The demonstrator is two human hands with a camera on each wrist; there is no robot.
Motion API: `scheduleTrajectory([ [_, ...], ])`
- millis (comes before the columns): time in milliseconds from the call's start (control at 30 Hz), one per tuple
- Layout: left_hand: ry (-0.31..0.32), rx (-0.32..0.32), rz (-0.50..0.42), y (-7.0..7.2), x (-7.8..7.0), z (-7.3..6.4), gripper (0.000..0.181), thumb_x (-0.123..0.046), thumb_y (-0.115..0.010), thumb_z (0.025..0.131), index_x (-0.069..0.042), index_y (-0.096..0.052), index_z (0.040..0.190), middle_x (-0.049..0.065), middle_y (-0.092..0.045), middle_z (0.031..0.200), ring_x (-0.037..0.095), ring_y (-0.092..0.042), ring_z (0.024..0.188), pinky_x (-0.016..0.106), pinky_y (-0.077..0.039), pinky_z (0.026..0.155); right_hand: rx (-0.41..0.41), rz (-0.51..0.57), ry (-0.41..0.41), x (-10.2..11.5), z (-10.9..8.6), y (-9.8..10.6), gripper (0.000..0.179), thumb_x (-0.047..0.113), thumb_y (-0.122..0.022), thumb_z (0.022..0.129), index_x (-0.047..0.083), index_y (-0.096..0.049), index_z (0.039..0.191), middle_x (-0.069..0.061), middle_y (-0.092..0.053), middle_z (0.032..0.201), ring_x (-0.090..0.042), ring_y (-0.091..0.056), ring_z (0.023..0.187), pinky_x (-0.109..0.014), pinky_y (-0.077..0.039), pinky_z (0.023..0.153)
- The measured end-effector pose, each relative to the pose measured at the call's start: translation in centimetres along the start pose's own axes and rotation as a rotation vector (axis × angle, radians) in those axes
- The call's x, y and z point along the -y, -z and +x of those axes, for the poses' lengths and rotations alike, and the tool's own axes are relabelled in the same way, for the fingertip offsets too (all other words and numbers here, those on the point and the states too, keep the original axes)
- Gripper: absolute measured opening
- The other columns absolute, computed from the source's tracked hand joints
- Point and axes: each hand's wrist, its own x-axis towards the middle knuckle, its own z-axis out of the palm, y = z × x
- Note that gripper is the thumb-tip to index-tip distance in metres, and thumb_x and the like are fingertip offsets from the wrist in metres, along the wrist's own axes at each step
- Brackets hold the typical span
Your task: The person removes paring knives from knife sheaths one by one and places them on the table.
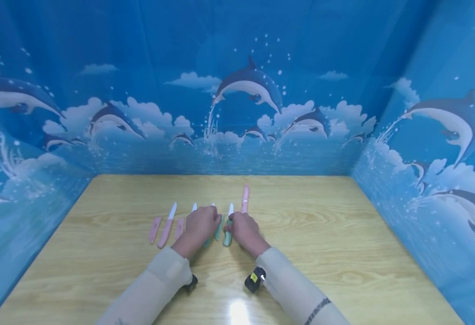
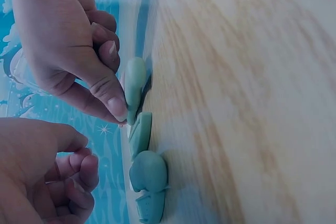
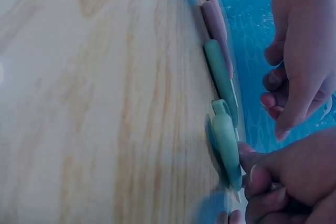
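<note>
My right hand pinches a green-handled knife between thumb and forefinger. This knife lies on the table, its pale blade pointing away from me. Left of it is a green sheath. My left hand is over the middle of the row with fingers loosely curled, nothing visible in them. Under it, partly hidden, lies another green knife, whose rounded handle shows better in the left wrist view. From the right wrist view, the left hand hangs apart from the handles.
Left of my hands lie a pink sheath, a pink knife with bare blade and another pink piece. Beyond my right hand lies a long pink piece with a pale band. Dolphin-print curtains enclose the wooden table.
</note>
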Motion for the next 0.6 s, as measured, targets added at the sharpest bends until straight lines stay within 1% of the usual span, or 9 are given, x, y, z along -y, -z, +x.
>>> scheduleTrajectory([
  [67,-0.003,0.003,-0.007,0.0,0.0,0.0,0.034,-0.028,-0.062,0.094,-0.014,-0.052,0.065,-0.001,-0.049,0.054,0.015,-0.047,0.051,0.026,-0.038,0.045,-0.042,0.016,0.004,-0.3,0.0,0.1,0.039,0.025,-0.075,0.085,0.006,-0.066,0.118,-0.006,-0.069,0.084,-0.019,-0.059,0.065,-0.031,-0.048,0.054],
  [167,-0.001,0.005,-0.017,0.0,0.1,0.0,0.032,-0.028,-0.062,0.094,-0.014,-0.053,0.067,-0.001,-0.050,0.055,0.014,-0.047,0.050,0.025,-0.038,0.045,-0.108,0.054,-0.005,-0.8,0.0,0.5,0.038,0.026,-0.073,0.087,0.007,-0.065,0.119,-0.007,-0.068,0.082,-0.019,-0.057,0.065,-0.031,-0.046,0.054],
  [233,0.009,0.012,-0.020,0.0,0.2,0.1,0.030,-0.028,-0.062,0.094,-0.014,-0.055,0.069,-0.001,-0.051,0.056,0.014,-0.048,0.050,0.025,-0.039,0.045,-0.135,0.079,-0.009,-1.0,0.1,0.7,0.034,0.026,-0.073,0.087,0.007,-0.066,0.114,-0.005,-0.066,0.076,-0.018,-0.054,0.060,-0.031,-0.044,0.052],
  [333,0.006,0.015,-0.021,-0.1,0.2,0.4,0.024,-0.027,-0.063,0.094,-0.011,-0.062,0.076,-0.001,-0.054,0.059,0.013,-0.050,0.052,0.025,-0.042,0.047,-0.145,0.110,-0.035,-1.4,0.3,0.9,0.027,0.026,-0.073,0.087,0.006,-0.068,0.105,-0.002,-0.062,0.069,-0.015,-0.051,0.055,-0.028,-0.043,0.049],
  [433,-0.015,0.024,-0.022,-0.1,0.0,0.9,0.020,-0.026,-0.064,0.094,-0.009,-0.068,0.084,-0.002,-0.058,0.062,0.012,-0.052,0.054,0.025,-0.046,0.050,-0.157,0.108,-0.058,-1.9,0.6,1.0,0.024,0.027,-0.074,0.087,0.006,-0.068,0.096,0.000,-0.061,0.068,-0.014,-0.050,0.053,-0.027,-0.042,0.047],
  [500,-0.036,0.019,-0.027,-0.2,-0.4,1.4,0.019,-0.025,-0.065,0.093,-0.007,-0.070,0.088,0.000,-0.063,0.066,0.012,-0.053,0.054,0.026,-0.048,0.051,-0.167,0.105,-0.071,-2.1,0.7,1.1,0.023,0.027,-0.074,0.087,0.006,-0.068,0.092,0.000,-0.061,0.067,-0.014,-0.050,0.053,-0.026,-0.042,0.047],
  [600,-0.042,0.022,-0.036,0.0,-1.1,2.4,0.021,-0.027,-0.066,0.094,-0.007,-0.072,0.093,0.002,-0.069,0.076,0.011,-0.055,0.055,0.026,-0.048,0.051,-0.178,0.114,-0.085,-2.5,0.9,1.4,0.023,0.028,-0.073,0.087,0.006,-0.067,0.086,0.000,-0.061,0.066,-0.014,-0.051,0.052,-0.026,-0.041,0.046],
])
